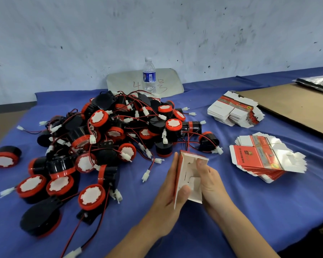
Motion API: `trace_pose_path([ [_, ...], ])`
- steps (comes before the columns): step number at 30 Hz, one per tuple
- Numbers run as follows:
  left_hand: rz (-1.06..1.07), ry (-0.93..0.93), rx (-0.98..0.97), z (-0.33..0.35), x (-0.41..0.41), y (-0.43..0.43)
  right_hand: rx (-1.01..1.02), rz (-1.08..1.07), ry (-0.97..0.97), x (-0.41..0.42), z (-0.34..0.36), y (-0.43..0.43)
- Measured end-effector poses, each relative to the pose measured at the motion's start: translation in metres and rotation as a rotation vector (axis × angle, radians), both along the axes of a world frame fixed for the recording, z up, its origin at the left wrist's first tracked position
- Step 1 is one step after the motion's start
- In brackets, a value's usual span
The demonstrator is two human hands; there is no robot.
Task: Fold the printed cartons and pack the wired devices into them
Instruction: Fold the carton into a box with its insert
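A red-and-white printed carton (189, 175) stands half folded between my hands, its white inside facing me. My left hand (172, 190) holds its left side, fingers flat along the red outer face and thumb over the lower edge. My right hand (209, 180) grips the right side with the thumb pressed on an inner flap. A big pile of black-and-red wired devices (112, 138) with white connectors lies to the left on the blue cloth. Two stacks of flat cartons lie to the right, the near stack (265, 161) and the far stack (235, 113).
A water bottle (149, 75) stands at the back against a white board (125, 81) leaning on the wall. A brown cardboard sheet (295, 107) lies at the far right with a dark plastic bag (319, 81) on it. One device (6, 157) sits apart at the left edge.
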State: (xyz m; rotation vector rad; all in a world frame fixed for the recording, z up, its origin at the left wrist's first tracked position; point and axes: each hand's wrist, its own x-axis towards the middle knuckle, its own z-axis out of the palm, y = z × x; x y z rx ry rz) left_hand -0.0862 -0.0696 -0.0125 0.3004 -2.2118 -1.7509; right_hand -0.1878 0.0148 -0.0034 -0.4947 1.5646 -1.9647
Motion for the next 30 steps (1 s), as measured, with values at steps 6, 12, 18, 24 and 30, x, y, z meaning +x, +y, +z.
trace_pose_path([
  [6, -0.006, 0.041, 0.037, 0.005, 0.001, 0.001, -0.111, 0.047, -0.033, 0.0, -0.001, -0.001],
  [12, 0.013, 0.057, 0.062, 0.0, -0.001, 0.0, -0.228, -0.005, -0.045, -0.003, -0.003, -0.002],
  [18, 0.165, 0.114, 0.235, 0.003, 0.0, 0.0, -0.294, -0.025, -0.047, -0.005, -0.002, -0.003],
  [24, 0.316, 0.229, 0.454, 0.008, -0.011, -0.019, -0.153, 0.013, 0.142, -0.004, -0.006, -0.002],
  [30, 0.245, 0.256, 0.166, 0.0, -0.013, -0.017, -0.03, 0.022, 0.284, 0.001, -0.009, -0.004],
])
